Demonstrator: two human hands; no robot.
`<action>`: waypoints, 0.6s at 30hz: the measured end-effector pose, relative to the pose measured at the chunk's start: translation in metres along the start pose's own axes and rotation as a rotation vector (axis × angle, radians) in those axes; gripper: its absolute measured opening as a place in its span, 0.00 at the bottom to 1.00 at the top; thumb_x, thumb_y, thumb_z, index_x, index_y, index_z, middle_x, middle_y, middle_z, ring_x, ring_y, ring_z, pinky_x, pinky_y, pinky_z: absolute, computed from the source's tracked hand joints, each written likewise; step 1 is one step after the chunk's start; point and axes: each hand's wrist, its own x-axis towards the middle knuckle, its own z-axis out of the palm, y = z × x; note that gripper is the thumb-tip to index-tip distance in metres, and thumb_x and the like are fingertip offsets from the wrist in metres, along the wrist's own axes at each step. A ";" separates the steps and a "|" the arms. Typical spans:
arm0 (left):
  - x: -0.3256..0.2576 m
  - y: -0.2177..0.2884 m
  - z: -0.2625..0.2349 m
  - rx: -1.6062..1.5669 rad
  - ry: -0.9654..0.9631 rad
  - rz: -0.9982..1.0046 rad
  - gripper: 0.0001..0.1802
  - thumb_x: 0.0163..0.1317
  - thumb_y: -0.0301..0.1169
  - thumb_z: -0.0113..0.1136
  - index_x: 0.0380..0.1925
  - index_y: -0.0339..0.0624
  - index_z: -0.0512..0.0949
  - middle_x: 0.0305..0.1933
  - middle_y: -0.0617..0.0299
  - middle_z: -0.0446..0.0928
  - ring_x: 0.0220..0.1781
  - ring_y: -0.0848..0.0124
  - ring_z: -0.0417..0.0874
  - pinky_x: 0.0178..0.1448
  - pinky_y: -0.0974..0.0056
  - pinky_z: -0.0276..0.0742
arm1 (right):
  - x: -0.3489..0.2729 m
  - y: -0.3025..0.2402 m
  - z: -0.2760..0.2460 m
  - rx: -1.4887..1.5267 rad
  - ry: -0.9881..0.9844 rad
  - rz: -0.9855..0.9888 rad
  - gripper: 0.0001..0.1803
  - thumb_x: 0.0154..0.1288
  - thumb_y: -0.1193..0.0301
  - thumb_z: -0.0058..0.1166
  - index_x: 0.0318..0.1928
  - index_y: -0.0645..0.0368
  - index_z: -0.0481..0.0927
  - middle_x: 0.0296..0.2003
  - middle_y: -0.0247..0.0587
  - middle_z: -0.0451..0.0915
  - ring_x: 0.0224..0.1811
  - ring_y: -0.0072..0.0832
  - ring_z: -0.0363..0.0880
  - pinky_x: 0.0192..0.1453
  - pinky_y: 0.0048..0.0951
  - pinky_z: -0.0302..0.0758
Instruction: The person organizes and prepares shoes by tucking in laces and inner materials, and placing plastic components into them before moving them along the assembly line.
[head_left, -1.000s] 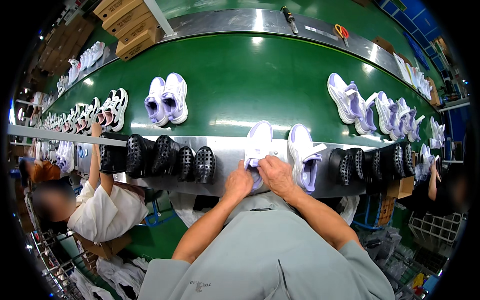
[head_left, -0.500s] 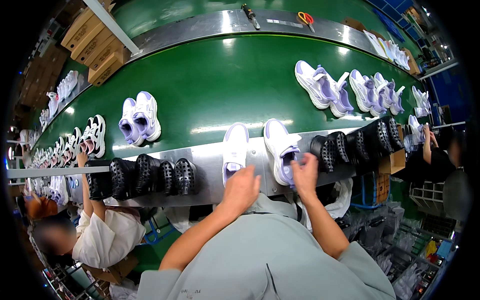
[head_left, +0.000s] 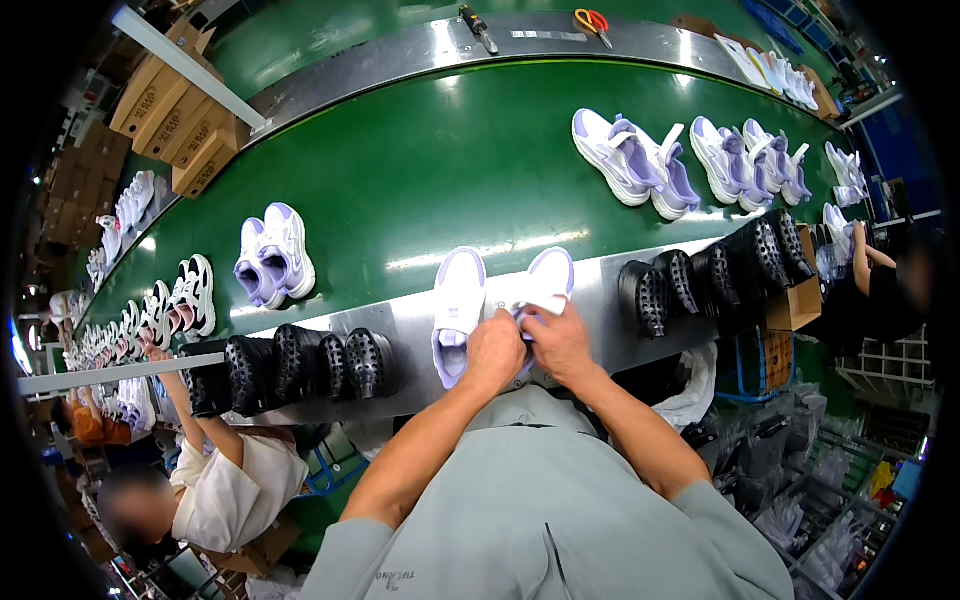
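Two white sneakers with lavender trim stand in front of me on the metal ledge, toes pointing away. On the right-hand sneaker (head_left: 551,268), both my hands meet at the strap across the instep. My right hand (head_left: 561,345) is closed with the white strap (head_left: 541,303) in its fingers. Against the same shoe's inner side, my left hand (head_left: 497,352) is closed, its fingertips mostly hidden. The left-hand sneaker (head_left: 460,292) stands beside it with its strap lying across and its opening showing lavender lining; neither hand grips it.
Black studded shoe forms line the ledge on the left (head_left: 290,365) and right (head_left: 712,277). More lavender-and-white sneakers rest on the green belt (head_left: 440,160). Beyond lie a screwdriver-like tool (head_left: 478,28) and orange-handled scissors (head_left: 593,25). A co-worker (head_left: 235,480) sits at left, another at far right.
My right hand has moved left from the right-hand sneaker's opening to its strap. My left hand has left the left-hand sneaker and come over to the right-hand one. The view has shifted slightly.
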 end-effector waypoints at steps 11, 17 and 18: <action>-0.012 0.034 -0.030 0.206 0.128 0.500 0.18 0.52 0.25 0.62 0.46 0.36 0.78 0.46 0.56 0.76 0.46 0.58 0.77 0.45 0.59 0.79 | -0.029 -0.011 0.006 0.342 -0.015 0.757 0.15 0.63 0.63 0.61 0.35 0.63 0.74 0.29 0.57 0.79 0.34 0.58 0.78 0.41 0.50 0.74; -0.003 0.007 -0.035 0.278 0.047 0.720 0.13 0.53 0.27 0.57 0.40 0.35 0.79 0.43 0.56 0.75 0.45 0.60 0.76 0.47 0.61 0.77 | -0.028 -0.009 0.008 0.371 -0.055 0.777 0.15 0.66 0.65 0.53 0.33 0.67 0.78 0.34 0.64 0.81 0.38 0.62 0.79 0.43 0.52 0.75; -0.002 0.008 -0.032 0.304 0.014 0.704 0.13 0.53 0.26 0.57 0.39 0.35 0.79 0.43 0.56 0.75 0.45 0.59 0.76 0.47 0.60 0.77 | -0.024 -0.015 0.009 0.315 -0.062 0.717 0.15 0.67 0.65 0.52 0.34 0.68 0.78 0.34 0.65 0.81 0.39 0.62 0.80 0.44 0.53 0.75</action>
